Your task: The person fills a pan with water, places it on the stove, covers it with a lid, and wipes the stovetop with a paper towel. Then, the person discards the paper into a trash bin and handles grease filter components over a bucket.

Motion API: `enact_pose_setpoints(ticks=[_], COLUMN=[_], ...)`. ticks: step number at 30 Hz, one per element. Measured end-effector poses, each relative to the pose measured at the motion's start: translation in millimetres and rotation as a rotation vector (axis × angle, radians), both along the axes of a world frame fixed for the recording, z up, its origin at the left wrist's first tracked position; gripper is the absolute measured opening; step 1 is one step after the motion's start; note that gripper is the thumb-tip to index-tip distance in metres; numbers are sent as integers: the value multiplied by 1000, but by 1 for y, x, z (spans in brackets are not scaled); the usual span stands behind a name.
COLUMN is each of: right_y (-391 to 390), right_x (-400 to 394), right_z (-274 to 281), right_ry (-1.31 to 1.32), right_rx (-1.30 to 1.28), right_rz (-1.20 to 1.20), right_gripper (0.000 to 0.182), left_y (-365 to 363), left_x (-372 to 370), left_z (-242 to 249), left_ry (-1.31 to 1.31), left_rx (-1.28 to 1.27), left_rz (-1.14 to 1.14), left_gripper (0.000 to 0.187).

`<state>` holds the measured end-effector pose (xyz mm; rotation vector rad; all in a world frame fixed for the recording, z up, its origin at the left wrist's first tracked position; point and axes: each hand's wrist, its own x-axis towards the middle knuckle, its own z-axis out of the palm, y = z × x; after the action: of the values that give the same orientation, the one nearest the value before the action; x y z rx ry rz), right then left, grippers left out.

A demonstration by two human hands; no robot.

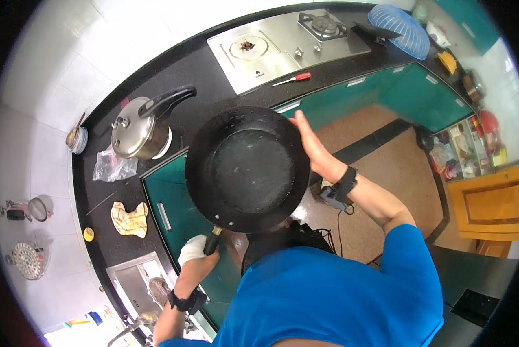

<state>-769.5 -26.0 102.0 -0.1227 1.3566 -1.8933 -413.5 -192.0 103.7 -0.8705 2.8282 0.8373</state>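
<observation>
A black frying pan (248, 170) is held up in front of me, its inside facing my view and its surface dark with faint scuffs. My left hand (204, 263) is closed around the pan's handle (212, 240) at the lower left. Bunched in the same hand is a white cloth or paper (192, 250). Along the pan's right rim lies my right hand (320, 155), its visible fingers stretched out and the palm side against the edge.
On the black counter stand a pressure cooker (141, 130), a plastic bag (115, 165) and a checked cloth (130, 219). A red-handled screwdriver (292, 79) lies before the gas stove (277, 43). The sink (141, 283) is at lower left, a blue mesh cover (399, 30) at the far right.
</observation>
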Motion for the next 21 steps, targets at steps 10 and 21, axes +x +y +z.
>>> enact_pose_setpoints(ticks=[10, 21], right_y=[44, 85], right_x=[-125, -302], right_z=[-6, -11], right_ry=[-16, 27], right_rx=[-61, -134], right_rz=[-216, -238], right_gripper=[82, 77], left_y=[-69, -53], left_x=[-185, -375], left_z=[19, 40], left_ry=[-94, -34], left_rx=[-38, 1], left_rz=[-334, -399], left_gripper=[29, 24])
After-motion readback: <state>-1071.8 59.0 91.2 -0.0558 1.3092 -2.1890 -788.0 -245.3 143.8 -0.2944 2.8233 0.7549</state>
